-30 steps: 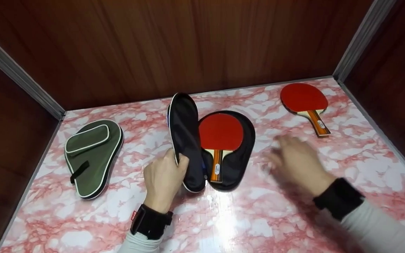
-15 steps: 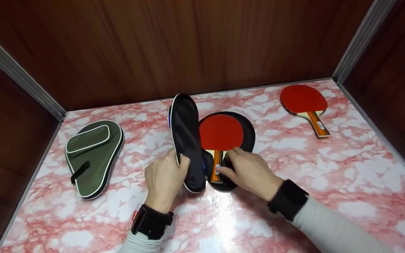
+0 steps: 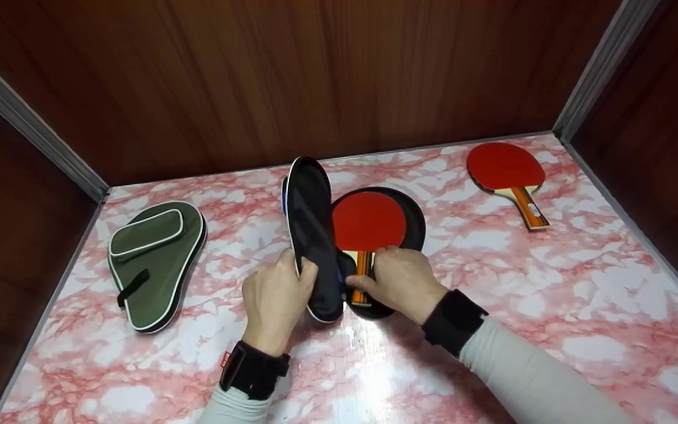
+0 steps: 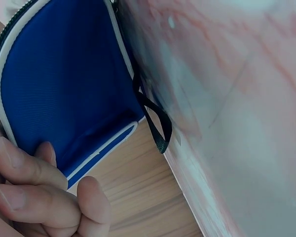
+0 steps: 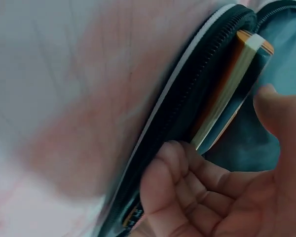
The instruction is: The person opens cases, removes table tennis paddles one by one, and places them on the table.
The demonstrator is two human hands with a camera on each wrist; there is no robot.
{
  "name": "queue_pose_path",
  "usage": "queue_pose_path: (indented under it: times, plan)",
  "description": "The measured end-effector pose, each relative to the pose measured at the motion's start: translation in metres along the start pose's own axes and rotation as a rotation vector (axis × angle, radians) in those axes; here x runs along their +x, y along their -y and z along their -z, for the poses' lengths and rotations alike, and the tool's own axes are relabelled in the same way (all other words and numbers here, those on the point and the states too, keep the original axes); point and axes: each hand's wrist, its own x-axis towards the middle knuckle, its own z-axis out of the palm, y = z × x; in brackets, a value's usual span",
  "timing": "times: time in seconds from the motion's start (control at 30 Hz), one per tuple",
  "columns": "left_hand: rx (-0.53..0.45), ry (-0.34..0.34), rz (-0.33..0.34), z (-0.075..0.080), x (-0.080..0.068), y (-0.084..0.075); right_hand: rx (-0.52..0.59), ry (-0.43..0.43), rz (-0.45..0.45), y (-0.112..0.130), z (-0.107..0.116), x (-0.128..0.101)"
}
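1. In the middle of the pink marbled table (image 3: 492, 306) lies an open case (image 3: 415, 224), black inside and blue outside; its lower half lies flat, its lid (image 3: 309, 235) stands nearly on edge to the left.
2. In the lower half lies a bat (image 3: 368, 221), red face up, its handle (image 3: 362, 268) pointing toward the person.
3. The left hand (image 3: 274, 300) holds the lid by its near edge, thumb inside and fingers (image 4: 34, 173) curled round the blue outside; the cloth looks padded and soft, so it would probably flop if let go.
4. The right hand (image 3: 401, 280) is curled at the handle, thumb on one side and fingers (image 5: 187, 168) on the other by the zip edge; it appears to pinch the handle, though part of the grip is hidden.
5. Judged by its look, the bat is light and stiff, a thin wooden blade with rubber that grips; the handle is the sound place to hold it, since the rubber face marks easily.
6. A second bat (image 3: 507, 168) lies well apart at the far right; a closed green case (image 3: 153, 265) lies at the left.
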Motion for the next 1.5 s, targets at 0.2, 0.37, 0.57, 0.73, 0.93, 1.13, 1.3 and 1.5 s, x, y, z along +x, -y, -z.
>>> queue_pose_path:
  times: [0.2,0.37,0.57,0.73,0.93,1.13,1.3,1.5]
  plan:
    - [-0.004,0.012,0.004,0.001,0.001,0.0,-0.035,-0.025,0.007,0.006,-0.002,0.002]
    - [-0.012,0.03,0.02,0.001,0.001,0.001,-0.044,-0.007,-0.013,0.008,-0.001,0.005]
    - [-0.014,0.019,0.009,0.0,0.001,-0.001,-0.042,0.044,-0.04,0.005,0.001,0.007]
    - [-0.007,-0.021,-0.014,0.0,0.0,-0.003,-0.063,-0.015,-0.024,0.001,0.0,0.007]
    - [-0.007,-0.016,-0.007,-0.001,0.0,-0.003,-0.059,0.024,-0.068,-0.006,-0.002,0.009]
    - [-0.002,-0.001,-0.001,0.0,-0.001,-0.003,0.033,0.097,-0.11,-0.017,0.001,0.01]
    - [-0.001,0.014,0.003,-0.001,-0.001,-0.003,0.063,0.163,-0.171,-0.024,0.005,0.012]
    - [-0.001,0.013,0.0,-0.001,-0.002,-0.003,0.09,0.177,-0.196,-0.03,0.009,0.013]
